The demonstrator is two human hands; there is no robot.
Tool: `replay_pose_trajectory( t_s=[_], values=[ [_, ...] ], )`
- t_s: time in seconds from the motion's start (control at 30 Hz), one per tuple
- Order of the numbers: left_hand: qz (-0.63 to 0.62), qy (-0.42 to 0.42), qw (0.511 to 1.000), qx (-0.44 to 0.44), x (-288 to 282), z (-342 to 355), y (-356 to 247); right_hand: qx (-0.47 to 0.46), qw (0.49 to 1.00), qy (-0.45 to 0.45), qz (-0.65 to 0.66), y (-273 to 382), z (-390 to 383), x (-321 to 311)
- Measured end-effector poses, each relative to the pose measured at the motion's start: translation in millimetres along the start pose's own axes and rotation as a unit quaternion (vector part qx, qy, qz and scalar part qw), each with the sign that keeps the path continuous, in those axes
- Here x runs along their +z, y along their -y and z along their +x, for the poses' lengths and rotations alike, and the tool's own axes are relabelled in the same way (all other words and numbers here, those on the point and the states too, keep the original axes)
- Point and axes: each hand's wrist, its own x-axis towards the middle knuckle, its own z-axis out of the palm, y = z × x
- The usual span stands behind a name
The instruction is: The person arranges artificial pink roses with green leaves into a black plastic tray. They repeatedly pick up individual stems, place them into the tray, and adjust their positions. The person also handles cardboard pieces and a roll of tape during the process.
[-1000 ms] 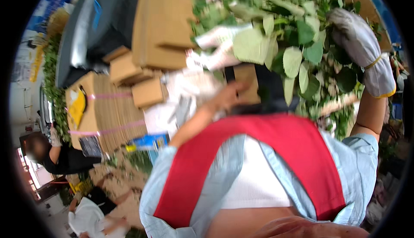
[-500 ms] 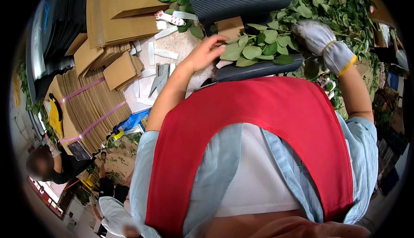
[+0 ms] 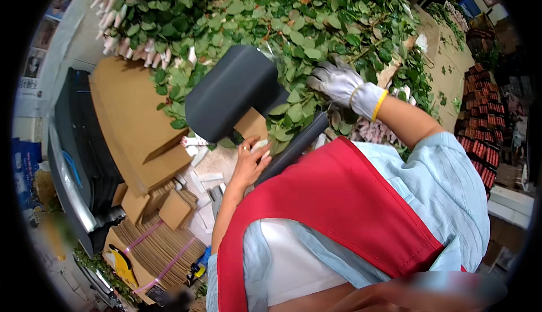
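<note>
My left hand [image 3: 248, 162], bare with a ring, has bent, spread fingers at the lower end of a leafy bunch [image 3: 291, 121], touching it beside a brown cardboard piece [image 3: 250, 123]; no grip is visible. My right hand [image 3: 336, 83], in a grey-white glove with a yellow cuff, is closed on leafy stems at the bunch's upper right, its fingertips partly among leaves. The bunch lies on dark corrugated sheet [image 3: 297, 146]. Behind it a curved dark sheet [image 3: 228, 89] rests among the leaves.
Piled leafy stems [image 3: 316, 18] cover the back, with pale wrapped ends at the upper left. Cardboard sheets [image 3: 127, 120], strapped cardboard stacks [image 3: 158, 244], a yellow-and-black tool [image 3: 123, 264] and white strips [image 3: 209, 179] lie left. A stack of reddish blocks [image 3: 477, 125] stands right.
The view has swung, bringing more leaf pile into sight. My left hand has moved up to the bunch's end. The bunch, held by my gloved right hand, now lies lower on the dark sheet.
</note>
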Motion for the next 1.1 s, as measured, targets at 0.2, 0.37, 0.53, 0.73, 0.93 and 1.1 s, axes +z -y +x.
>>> replay_pose_trajectory(
  t_s=[0.2,0.37,0.53,0.73,0.93,1.1],
  values=[
    [0.005,-0.098,0.995,0.023,12.9,-4.9,0.8,0.054,0.990,-0.078,0.103,0.9,-8.9,-9.7],
    [-0.042,-0.160,0.980,-0.107,24.7,-9.5,1.5,0.102,0.971,0.002,0.215,-0.2,10.8,29.4],
    [-0.033,-0.157,0.986,-0.045,24.4,-8.1,13.0,0.042,0.948,-0.314,0.040,-3.0,-33.1,19.3],
    [-0.048,-0.141,0.989,0.019,21.2,-4.3,25.3,0.319,0.920,-0.052,0.220,12.3,-184.7,1.4],
    [-0.078,-0.107,0.988,-0.083,8.8,-4.3,16.3,0.424,0.883,0.039,0.196,11.6,-312.1,59.5],
    [-0.030,-0.048,0.985,-0.162,-3.0,3.0,-4.4,0.438,0.879,-0.086,0.166,-37.5,-355.7,83.7]
  ],
)
